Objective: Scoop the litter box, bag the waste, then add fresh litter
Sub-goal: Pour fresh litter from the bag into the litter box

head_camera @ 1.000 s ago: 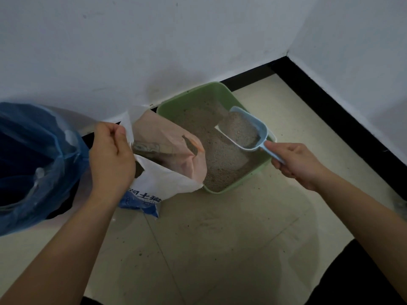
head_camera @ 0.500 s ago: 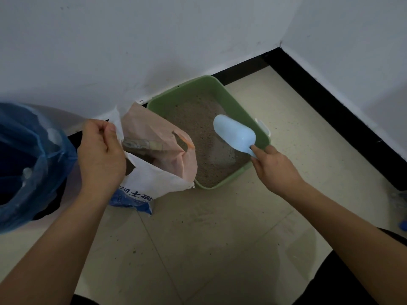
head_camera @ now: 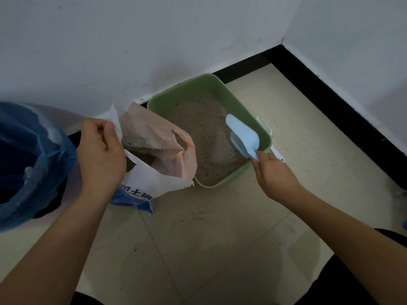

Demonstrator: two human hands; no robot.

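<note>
A green litter box (head_camera: 222, 86) with grey-brown litter (head_camera: 198, 119) sits on the floor against the wall. My right hand (head_camera: 273, 175) grips the handle of a light blue scoop (head_camera: 243, 134), which is turned over above the box's right side, its back facing up. My left hand (head_camera: 99, 150) pinches the top edge of an open white and pink litter bag (head_camera: 160, 170) that stands just left of the box. Litter shows inside the bag's mouth.
A bin lined with a blue plastic bag (head_camera: 28, 159) stands at the far left. White walls meet in a corner at the upper right, with a black skirting strip (head_camera: 330, 95) along the floor. Beige tiles (head_camera: 209, 238) lie in front.
The scoop, loaded with litter a second ago, has turned over above the box and now shows its empty back. My right hand has moved slightly toward the box's front. My left hand keeps its hold.
</note>
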